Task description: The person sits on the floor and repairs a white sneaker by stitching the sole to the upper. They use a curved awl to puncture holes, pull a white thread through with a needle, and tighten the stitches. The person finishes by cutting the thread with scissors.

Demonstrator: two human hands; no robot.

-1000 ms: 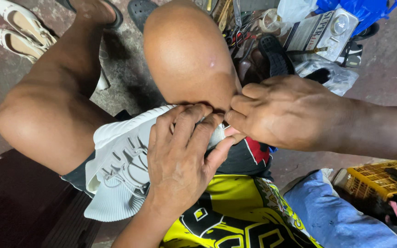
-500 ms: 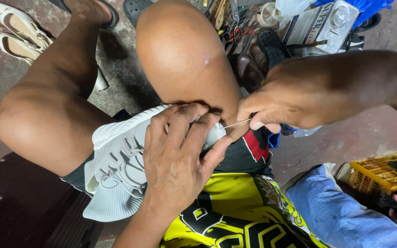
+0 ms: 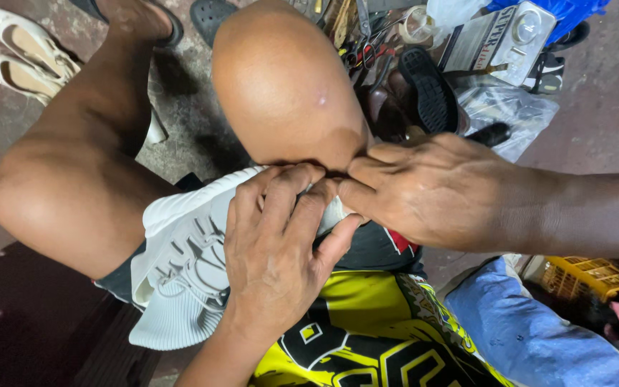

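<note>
Sneaker point(image 3: 180, 279), white knit with white laces, lies wedged between the person's bare knees, resting on the lap just above the yellow-and-black shorts point(image 3: 374, 337). Its long axis runs from near left to far right: the ribbed collar opening points near and left, and the other end disappears under both hands up by the right knee point(image 3: 288, 86).

Left hand point(image 3: 281, 265) lies flat over the shoe's upper, its fingers point(image 3: 281, 197) pressed close together and curled down onto the fabric at the far end, thumb hooked round the right edge. Right hand point(image 3: 431, 190) comes in from the right and meets it there; its fingers are bunched into a pinch right against the shoe's edge, but what they pinch is hidden between the two hands, so I cannot tell.

Risks, as a judgement: the work spot sits tight against bare skin, so anything sharp held in that pinch could slip and prick the knee or the left fingertips beside it. The knit is soft, and a hard tug could pucker or tear it. The shoe is held only by knee pressure and the left palm; if the legs relax it could roll off towards the floor.

On the floor far right lie a black sole point(image 3: 431, 86), scissors point(image 3: 367, 54) and a tin point(image 3: 503, 43); pale heeled shoes point(image 3: 23, 50) sit far left.
</note>
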